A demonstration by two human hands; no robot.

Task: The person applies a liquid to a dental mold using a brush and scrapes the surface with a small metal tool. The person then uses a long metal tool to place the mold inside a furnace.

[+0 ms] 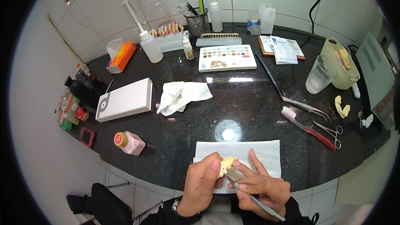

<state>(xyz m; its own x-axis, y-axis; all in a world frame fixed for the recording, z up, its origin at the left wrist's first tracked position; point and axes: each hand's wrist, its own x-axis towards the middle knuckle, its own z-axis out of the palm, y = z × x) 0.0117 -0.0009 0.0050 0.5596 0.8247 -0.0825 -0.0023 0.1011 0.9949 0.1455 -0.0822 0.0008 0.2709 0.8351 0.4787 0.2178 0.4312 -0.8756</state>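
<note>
Dental cast point(227, 165), the pale yellow one: where is it, and what has hold of it?

"It's above the white paper sheet point(268, 152), by the counter's point(179, 139) near edge. The left hand point(201, 182) pinches it, thumb against fingers. The right hand point(264, 186) is closed pen-fashion around a slim metal tool point(265, 208), its tip at the cast."

"What could go wrong?"

"I'd say a skid. Too much pressure, and the tip could chip the cast or nick the left thumb, which sits close. A weak pinch could let the piece twist or drop."

"Any writing?"

"Characters on the red lid label of the pink jar point(134, 144), dense print on the papers point(284, 51), a round grey mark on the white box point(126, 100). The dropper bottle's point(188, 50) label is too small to read."
</note>
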